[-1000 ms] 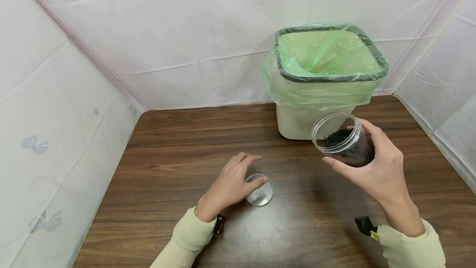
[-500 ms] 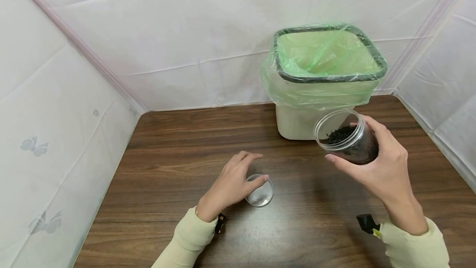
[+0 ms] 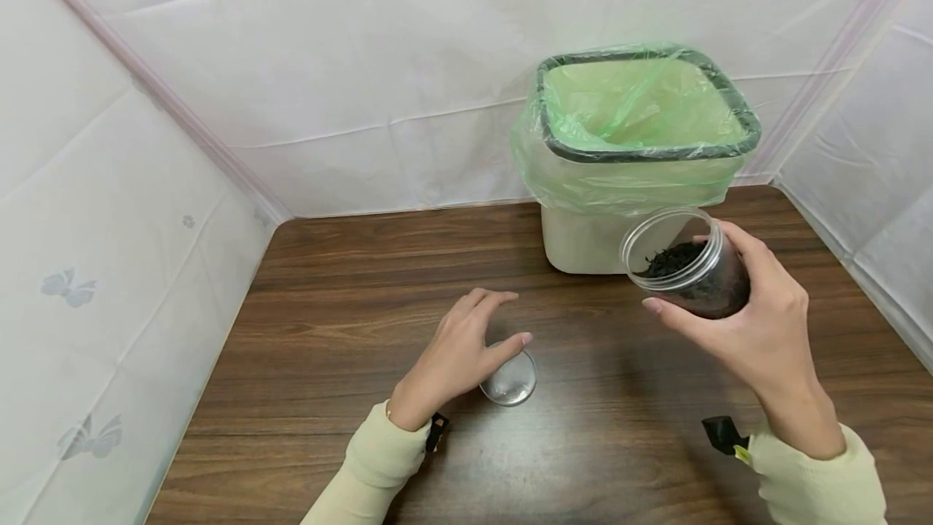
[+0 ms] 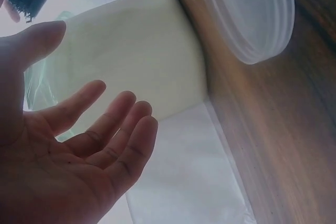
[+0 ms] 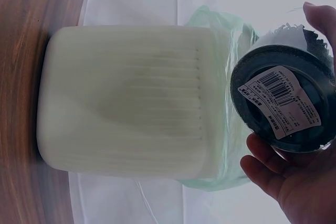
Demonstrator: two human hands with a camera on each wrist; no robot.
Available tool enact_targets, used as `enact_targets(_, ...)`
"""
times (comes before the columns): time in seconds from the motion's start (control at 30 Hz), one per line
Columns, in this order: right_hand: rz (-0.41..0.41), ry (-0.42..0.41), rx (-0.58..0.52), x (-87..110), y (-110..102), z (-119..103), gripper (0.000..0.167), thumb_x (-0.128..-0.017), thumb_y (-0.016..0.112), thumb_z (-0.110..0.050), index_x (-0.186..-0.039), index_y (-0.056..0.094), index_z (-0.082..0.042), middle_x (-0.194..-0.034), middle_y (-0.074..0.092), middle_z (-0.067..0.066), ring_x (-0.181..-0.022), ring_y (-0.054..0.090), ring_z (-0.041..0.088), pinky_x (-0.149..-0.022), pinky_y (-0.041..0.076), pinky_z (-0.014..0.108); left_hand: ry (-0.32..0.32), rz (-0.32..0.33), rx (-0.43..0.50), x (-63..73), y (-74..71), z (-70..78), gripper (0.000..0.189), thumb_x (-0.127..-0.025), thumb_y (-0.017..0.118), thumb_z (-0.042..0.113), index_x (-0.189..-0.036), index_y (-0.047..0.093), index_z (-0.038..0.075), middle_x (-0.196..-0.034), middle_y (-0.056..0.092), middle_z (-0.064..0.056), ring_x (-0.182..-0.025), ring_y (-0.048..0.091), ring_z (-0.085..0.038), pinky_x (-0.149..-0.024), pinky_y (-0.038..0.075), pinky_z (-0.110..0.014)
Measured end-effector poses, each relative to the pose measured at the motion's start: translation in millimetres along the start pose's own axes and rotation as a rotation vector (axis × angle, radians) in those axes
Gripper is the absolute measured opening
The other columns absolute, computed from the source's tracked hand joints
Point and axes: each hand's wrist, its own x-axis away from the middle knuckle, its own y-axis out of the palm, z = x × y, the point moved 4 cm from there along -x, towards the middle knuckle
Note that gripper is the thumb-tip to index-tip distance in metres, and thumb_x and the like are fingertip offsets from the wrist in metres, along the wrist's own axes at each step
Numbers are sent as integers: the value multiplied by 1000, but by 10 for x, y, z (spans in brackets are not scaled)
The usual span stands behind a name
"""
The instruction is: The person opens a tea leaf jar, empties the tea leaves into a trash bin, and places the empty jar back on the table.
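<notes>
My right hand (image 3: pixel 765 322) grips a clear plastic jar (image 3: pixel 710 286) round its side and holds it tilted above the table, its open mouth toward the left. Dark, loose shreds like tea leaves (image 3: pixel 674 259) fill its lower part. In the right wrist view the jar's base carries a white barcode label (image 5: pixel 281 100). Over the table my left hand (image 3: pixel 455 355) hovers with fingers spread and relaxed, holding nothing. Just under its thumb lies a clear round lid (image 3: pixel 512 383), which the left wrist view shows as a translucent ridged lid (image 4: pixel 257 14) on the wood.
A cream bin (image 3: pixel 583 237) with a dark rim stands at the back right, lined with a green plastic bag (image 3: pixel 634 185). White sheeting (image 3: pixel 364 87) rises behind and beside the brown wooden table (image 3: pixel 313 290). A black wrist camera (image 3: pixel 722 434) sits at the right sleeve.
My right hand has shifted the jar slightly to the right and away from me. My left hand has lifted a little, its thumb uncovering more of the lid.
</notes>
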Motion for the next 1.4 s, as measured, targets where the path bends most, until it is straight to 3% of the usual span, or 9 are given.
enact_targets(0.17, 4, -12, 1, -18, -11, 0, 94, -49, 96, -29, -133, 64, -3, -113, 69, 6, -107, 56, -2, -90, 38, 13, -2, 13, 7, -33, -27, 20, 55, -93, 71, 43, -136, 61, 11, -125, 62, -4, -116, 59, -21, -96, 49, -43)
enact_targets(0.67, 9, 0, 8, -52, -38, -8, 96, -46, 96, -23, -134, 64, -6, -115, 69, 5, -108, 56, -2, -90, 39, 13, -16, 33, 45, -104, -75, 92, 53, -94, 70, 45, -137, 61, 15, -126, 62, 0, -119, 58, -17, -99, 47, -40)
enact_targets(1.03, 18, -11, 6, -61, -61, -16, 94, -49, 95, -28, -134, 63, -3, -115, 68, 0, -105, 56, -3, -87, 38, 13, -15, 77, 118, -166, -128, 167, 52, -94, 69, 44, -137, 60, 17, -120, 62, 3, -113, 60, -20, -90, 50, -39)
enact_targets(1.2, 25, -17, -6, -74, -91, -24, 91, -53, 94, -32, -133, 63, -1, -114, 68, -3, -103, 56, -3, -87, 39, 12, -7, 108, 142, -206, -156, 216, 51, -94, 68, 45, -137, 60, 19, -118, 61, 5, -110, 59, -13, -85, 51, -35)
enact_targets(1.4, 30, -5, -6, -90, -122, -81, 90, -53, 94, -25, -133, 63, -1, -114, 67, -8, -103, 56, -4, -86, 38, 12, -4, 147, 216, -257, -182, 277, 48, -94, 70, 39, -136, 60, 18, -117, 61, 5, -106, 57, -11, -84, 52, -40)
